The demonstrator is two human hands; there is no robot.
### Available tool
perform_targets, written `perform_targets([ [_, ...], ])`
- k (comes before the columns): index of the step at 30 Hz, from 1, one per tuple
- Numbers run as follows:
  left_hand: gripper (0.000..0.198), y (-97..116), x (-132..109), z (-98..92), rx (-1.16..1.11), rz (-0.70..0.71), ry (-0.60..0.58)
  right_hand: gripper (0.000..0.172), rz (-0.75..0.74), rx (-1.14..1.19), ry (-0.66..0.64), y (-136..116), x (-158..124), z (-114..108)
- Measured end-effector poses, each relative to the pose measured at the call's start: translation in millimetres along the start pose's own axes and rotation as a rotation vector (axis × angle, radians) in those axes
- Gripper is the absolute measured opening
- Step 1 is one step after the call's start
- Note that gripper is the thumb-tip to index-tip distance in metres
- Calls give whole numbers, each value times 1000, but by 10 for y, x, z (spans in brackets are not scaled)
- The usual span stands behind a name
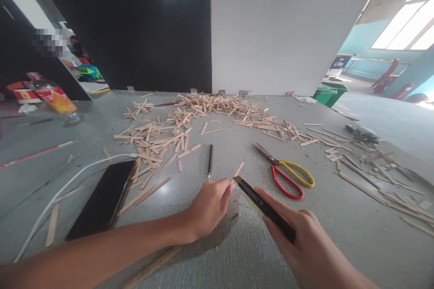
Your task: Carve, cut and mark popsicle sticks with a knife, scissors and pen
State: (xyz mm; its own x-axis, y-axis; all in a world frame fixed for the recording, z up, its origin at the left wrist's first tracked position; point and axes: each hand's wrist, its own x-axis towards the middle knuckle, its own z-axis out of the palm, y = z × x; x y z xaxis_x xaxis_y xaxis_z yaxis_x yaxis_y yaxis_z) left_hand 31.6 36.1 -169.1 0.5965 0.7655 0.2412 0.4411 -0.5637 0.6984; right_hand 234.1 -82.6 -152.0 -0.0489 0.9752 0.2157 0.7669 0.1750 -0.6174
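Note:
My left hand [210, 205] is closed in a pinch on a small wooden stick [239, 169], whose pale end sticks out beyond the fingertips. In my right hand [301, 239] is a black and yellow utility knife [266, 207], its tip at the stick close to my left fingers. A dark pen-like tool [210, 161] lies just past my left hand. Scissors [285, 169] with one red and one yellow handle rest open on the table, beyond the knife. The part of the stick inside my left fingers is hidden.
A loose pile of wooden sticks [217, 104] spreads along the back of the table. On the left are a phone [103, 201] with a white cable [76, 176] and a tipped drink bottle [56, 97]. Wood strips [362, 187] lie at right; a black and white panel [264, 27] stands behind.

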Motion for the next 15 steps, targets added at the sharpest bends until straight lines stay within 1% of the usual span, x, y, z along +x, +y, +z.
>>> perform_targets([
  [2, 42, 9, 18, -6, -11, -4, -1, 50, 33, -41, -3, 19, 33, -75],
  [4, 42, 37, 40, -28, -30, -12, -2, 51, 56, -25, 8, 31, 51, -105],
  [6, 43, 71, 59, -57, -53, -25, -5, 52, 120, 61, -21, 24, 61, -97],
  [9, 43, 96, 71, -84, -74, -51, -9, 52, 251, 253, -54, -18, 76, -73],
  [12, 44, 86, 69, -77, -67, -79, -2, 58, 382, 411, -68, -64, 94, -79],
  [15, 42, 77, 63, -65, -47, -87, -1, 66, 444, 475, -97, -75, 108, -111],
])
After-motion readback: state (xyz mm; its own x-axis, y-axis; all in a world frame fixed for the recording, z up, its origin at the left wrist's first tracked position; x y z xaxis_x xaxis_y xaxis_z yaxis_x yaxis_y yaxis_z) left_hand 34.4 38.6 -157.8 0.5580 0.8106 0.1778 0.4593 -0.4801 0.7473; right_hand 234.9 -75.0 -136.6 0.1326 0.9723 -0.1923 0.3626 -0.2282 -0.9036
